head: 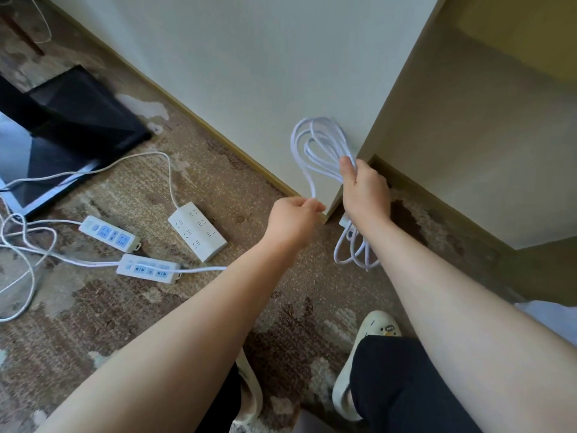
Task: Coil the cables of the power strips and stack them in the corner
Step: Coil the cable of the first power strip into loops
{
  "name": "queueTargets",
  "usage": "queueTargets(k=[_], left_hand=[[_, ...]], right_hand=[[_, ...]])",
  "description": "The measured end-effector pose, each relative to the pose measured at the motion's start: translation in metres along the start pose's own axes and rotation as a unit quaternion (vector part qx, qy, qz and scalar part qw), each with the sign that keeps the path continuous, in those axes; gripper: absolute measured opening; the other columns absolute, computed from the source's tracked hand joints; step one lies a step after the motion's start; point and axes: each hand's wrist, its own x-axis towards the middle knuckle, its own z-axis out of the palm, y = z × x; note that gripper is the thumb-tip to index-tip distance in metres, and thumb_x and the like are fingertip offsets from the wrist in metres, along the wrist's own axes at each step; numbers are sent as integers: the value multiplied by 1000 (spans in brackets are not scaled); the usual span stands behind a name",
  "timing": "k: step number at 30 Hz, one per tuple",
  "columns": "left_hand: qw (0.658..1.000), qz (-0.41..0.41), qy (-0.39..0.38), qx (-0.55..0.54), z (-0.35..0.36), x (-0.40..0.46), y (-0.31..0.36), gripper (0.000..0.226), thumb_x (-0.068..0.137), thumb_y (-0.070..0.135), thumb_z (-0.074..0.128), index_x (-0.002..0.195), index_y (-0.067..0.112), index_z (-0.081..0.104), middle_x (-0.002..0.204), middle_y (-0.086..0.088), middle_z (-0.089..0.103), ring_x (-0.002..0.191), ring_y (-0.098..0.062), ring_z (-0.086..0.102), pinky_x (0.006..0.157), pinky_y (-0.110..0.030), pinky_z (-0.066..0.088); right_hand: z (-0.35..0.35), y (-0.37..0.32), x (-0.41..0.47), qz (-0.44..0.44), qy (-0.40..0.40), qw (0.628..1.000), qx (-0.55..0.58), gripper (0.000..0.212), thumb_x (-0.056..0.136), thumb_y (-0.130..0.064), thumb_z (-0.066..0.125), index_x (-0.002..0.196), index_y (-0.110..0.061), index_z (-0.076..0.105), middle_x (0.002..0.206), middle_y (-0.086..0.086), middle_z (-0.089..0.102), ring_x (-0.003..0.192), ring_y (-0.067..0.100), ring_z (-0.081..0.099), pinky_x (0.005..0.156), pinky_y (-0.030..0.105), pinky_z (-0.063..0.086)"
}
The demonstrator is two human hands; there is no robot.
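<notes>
White cable (315, 151) is hanging in several loops from the person's right hand (363, 189), whose fingers are clamped around the bundle near the wall corner (331, 210), while further loops are dangling below the wrist, where a white piece, possibly the strip body or plug, is partly hidden. The left hand (293, 220) is pinching the free run of the same cable, fingers closed on it, apparently feeding the next loop. Coiling of this first strip appears well advanced but not finished, and nothing is lying stacked in the corner yet. Three power strips are lying uncoiled on the patterned carpet (281, 307): a wide strip (196, 231), a narrow strip (109, 234) and a second narrow strip (148, 268), their cords trailing loosely leftward.
</notes>
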Motion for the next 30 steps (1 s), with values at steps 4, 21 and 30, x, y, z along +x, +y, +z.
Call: queueTargets(k=[4, 21, 30], left_hand=[[1000, -13, 17, 14, -7, 7, -11, 26, 93, 18, 49, 82, 13, 72, 48, 7, 49, 41, -12, 37, 44, -23, 31], [980, 123, -33, 154, -5, 24, -27, 23, 94, 17, 51, 83, 22, 71, 67, 3, 70, 48, -4, 52, 52, -23, 43], [961, 105, -36, 253, -24, 17, -37, 24, 97, 18, 48, 95, 21, 72, 71, 7, 69, 61, -16, 61, 64, -33, 53]], right_hand=[[-3, 3, -1, 5, -58, 998, 38, 55, 95, -65, 45, 74, -14, 47, 64, 1, 50, 59, 19, 48, 57, 38, 40], [-6, -9, -1, 18, -186, 974, 132, 31, 76, -43, 76, 84, -13, 73, 78, -1, 73, 76, 18, 67, 75, 39, 54], [-9, -1, 10, 49, -149, 977, 144, 30, 87, -24, 69, 66, -13, 49, 59, -2, 38, 57, 17, 36, 57, 31, 34]])
